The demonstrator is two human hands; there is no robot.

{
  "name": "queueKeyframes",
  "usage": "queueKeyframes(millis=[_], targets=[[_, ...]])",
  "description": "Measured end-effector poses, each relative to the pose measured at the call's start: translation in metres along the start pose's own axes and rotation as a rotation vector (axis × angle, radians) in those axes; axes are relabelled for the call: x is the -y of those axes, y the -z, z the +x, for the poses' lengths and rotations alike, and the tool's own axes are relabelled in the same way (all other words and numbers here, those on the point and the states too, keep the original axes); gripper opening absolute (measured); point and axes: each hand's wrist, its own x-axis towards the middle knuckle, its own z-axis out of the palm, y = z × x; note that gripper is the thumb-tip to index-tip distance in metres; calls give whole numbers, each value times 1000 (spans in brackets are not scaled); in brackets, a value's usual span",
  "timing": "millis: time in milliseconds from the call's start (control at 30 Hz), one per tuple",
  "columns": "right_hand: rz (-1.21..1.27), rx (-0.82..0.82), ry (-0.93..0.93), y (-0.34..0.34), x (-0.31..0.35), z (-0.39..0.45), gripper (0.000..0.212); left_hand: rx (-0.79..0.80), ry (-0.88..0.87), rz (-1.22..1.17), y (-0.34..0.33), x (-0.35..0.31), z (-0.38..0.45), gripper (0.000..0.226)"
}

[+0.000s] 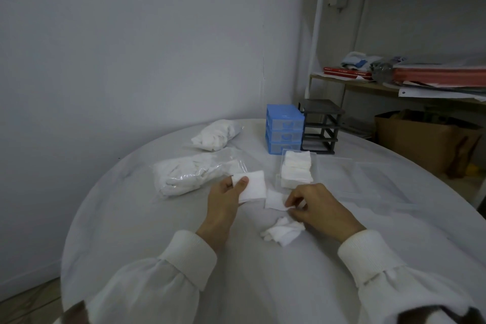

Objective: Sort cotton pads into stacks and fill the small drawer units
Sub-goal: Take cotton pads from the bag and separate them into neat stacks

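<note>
Head cam: ur left hand grips a stack of pads mid-frame, right hand pinches a single pad just beside it w/ loose pads below, filled clear drawer + blue drawer unit above.

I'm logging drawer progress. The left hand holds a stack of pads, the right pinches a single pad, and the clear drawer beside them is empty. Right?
Not quite. In the head view the clear drawer already holds pads. The left hand does hold a stack, and the right hand pinches a single pad.

Two drawer units, perhaps two bags
</note>
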Motion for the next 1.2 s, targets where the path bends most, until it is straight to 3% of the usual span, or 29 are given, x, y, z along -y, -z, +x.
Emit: queueKeyframes(millis=[167, 367, 533, 667, 867, 1200], targets=[[65, -114, 18, 0, 4, -1, 4, -7, -17, 22, 0, 2, 1, 15], [542, -235, 62, 10, 16, -1, 24, 9, -68, 43, 0, 4, 1, 12], [826, -211, 68, 15, 24, -1, 16, 34, -59, 40, 0, 4, 1, 8], [1005, -162, 28, 13, 29, -3, 15, 145, -34, 25, -4, 3, -3, 13], [948, -198, -54, 3, 29, 0, 18, 280, -7, -31, -9, -2, -11, 21], [826, -342, -84, 0, 30, -1, 21, 316, 108, -111, -12, -4, -10, 31]])
